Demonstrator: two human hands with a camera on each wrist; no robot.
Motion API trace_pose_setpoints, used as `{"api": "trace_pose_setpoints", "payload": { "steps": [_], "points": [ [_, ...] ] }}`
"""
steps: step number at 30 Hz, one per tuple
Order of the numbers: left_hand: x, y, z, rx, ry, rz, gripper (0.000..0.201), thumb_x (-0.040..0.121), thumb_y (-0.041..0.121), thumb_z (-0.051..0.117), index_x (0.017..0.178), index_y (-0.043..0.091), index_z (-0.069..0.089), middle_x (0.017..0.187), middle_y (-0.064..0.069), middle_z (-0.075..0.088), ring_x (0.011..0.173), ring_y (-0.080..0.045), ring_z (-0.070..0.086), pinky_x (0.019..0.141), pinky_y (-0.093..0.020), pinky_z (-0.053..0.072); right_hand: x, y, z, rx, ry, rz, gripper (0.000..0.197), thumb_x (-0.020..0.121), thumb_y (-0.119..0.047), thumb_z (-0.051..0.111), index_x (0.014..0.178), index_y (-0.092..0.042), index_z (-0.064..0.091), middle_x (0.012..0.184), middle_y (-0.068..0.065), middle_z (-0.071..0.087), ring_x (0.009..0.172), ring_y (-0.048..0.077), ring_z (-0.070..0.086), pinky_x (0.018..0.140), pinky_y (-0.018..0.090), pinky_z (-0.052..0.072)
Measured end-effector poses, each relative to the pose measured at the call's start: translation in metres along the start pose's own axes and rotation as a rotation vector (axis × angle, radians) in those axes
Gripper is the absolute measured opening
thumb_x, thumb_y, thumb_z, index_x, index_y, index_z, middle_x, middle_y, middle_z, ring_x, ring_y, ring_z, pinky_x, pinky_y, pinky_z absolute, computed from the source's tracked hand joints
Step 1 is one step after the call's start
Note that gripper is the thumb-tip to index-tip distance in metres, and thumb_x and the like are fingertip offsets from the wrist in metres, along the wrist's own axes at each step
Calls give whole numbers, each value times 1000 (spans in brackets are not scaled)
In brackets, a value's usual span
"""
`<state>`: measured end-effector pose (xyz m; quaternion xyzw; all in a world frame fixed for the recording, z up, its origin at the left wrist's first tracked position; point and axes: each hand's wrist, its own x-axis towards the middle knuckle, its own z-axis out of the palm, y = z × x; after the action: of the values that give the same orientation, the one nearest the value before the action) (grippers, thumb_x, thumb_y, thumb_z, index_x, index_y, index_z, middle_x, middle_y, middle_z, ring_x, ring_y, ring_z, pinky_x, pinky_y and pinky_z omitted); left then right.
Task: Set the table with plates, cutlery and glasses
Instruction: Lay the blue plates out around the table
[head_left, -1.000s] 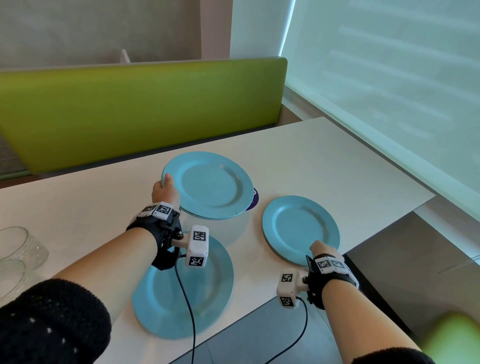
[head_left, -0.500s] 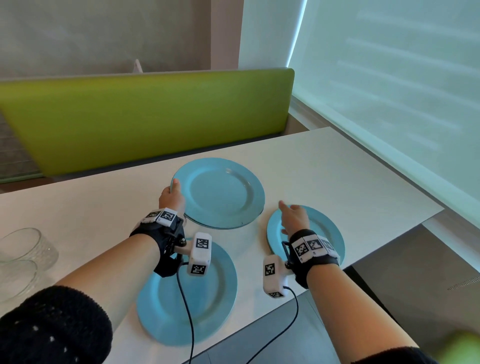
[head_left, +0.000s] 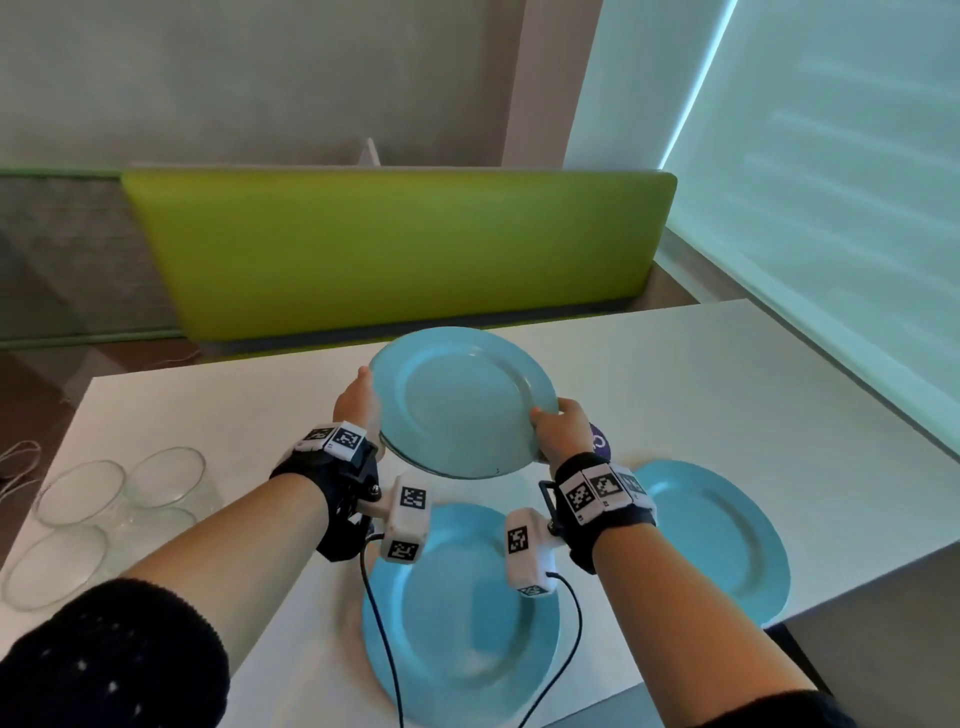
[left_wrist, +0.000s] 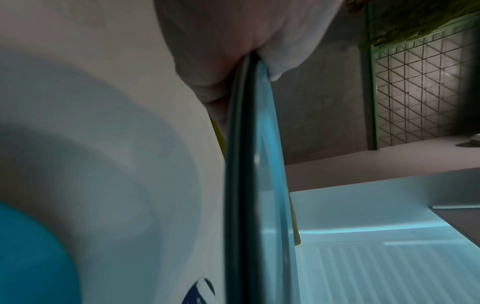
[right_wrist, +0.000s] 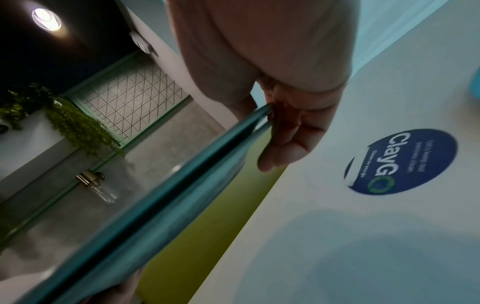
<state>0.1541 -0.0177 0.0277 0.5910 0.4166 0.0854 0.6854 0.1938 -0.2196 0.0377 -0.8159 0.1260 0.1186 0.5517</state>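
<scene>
Your right hand (head_left: 561, 428) has left the plate at the lower right of the head view (head_left: 727, 535) and now joins your left hand (head_left: 356, 402) on the stack of blue plates (head_left: 462, 402). The stack, which sat on the white surface (head_left: 727, 374) a moment ago, is now lifted clear of it and held at the centre of the frame. The fingers of both hands are clenched on opposite rims; the right wrist view shows two rims (right_wrist: 161, 185) one on the other, so you carry at least two plates. Two more plates lie set out on the surface, one at lower centre (head_left: 467, 634) and the one at lower right. The glasses (head_left: 104, 514) wait untouched at the left edge. No cutlery shows. By my judgement, you are carrying the remaining plates to the far places, so the plate step is roughly half done.
</scene>
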Motion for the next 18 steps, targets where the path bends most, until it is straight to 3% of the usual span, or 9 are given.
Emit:
{"api": "trace_pose_setpoints", "payload": {
  "steps": [3, 6, 9, 12, 14, 16, 18],
  "points": [
    [20, 14, -20, 41, 9, 39, 55, 101, 40, 28, 138, 2, 43, 142, -19, 46, 130, -34, 47, 104, -40, 41, 0, -20, 20, 41, -37, 29, 28, 91, -8, 47, 117, -5, 55, 94, 12, 56, 92, 34, 58, 82, 48, 55],
    [44, 28, -45, 68, 70, 70, 54, 102, 36, 24, 138, 0, 42, 143, -21, 45, 131, -35, 45, 107, -40, 40, 9, -29, 37, 87, -64, 51, 28, 94, -8, 45, 118, 0, 55, 95, 12, 56, 90, 29, 55, 81, 41, 52],
    [65, 39, -72, 39, 200, 56, 54, 103, 33, 20, 137, -1, 44, 144, -20, 44, 131, -35, 43, 108, -39, 36, 31, -20, 53, 107, -89, 86, 39, 96, -16, 46, 127, 6, 51, 115, 16, 60, 103, 33, 59, 98, 47, 49],
    [83, 48, -97, 13, 310, 69, 52, 104, 30, 19, 139, -2, 41, 145, -21, 41, 133, -35, 41, 106, -37, 35, 37, -12, 61, 219, -60, 157, 39, 98, -11, 42, 133, 5, 44, 120, 19, 55, 104, 30, 56, 99, 44, 48],
    [97, 51, -109, -20, 367, 76, 52, 104, 28, 19, 139, -3, 40, 145, -23, 41, 132, -35, 42, 106, -37, 36, 32, -11, 63, 301, -49, 200, 40, 98, -5, 38, 137, 5, 38, 137, 22, 47, 118, 35, 52, 100, 44, 45],
    [105, 53, -118, -67, 429, 75, 51, 104, 28, 20, 138, -4, 41, 145, -23, 42, 131, -37, 43, 106, -39, 37, 34, -7, 66, 398, -1, 249, 40, 97, 1, 36, 136, 5, 39, 140, 24, 44, 126, 40, 47, 101, 49, 43],
    [111, 55, -124, -96, 471, 73, 51, 104, 29, 21, 138, -4, 40, 144, -23, 43, 130, -37, 44, 105, -39, 37, 37, -3, 71, 413, 94, 285, 40, 94, 6, 35, 133, 5, 42, 135, 26, 47, 123, 43, 47, 99, 56, 42]
  ]
}}
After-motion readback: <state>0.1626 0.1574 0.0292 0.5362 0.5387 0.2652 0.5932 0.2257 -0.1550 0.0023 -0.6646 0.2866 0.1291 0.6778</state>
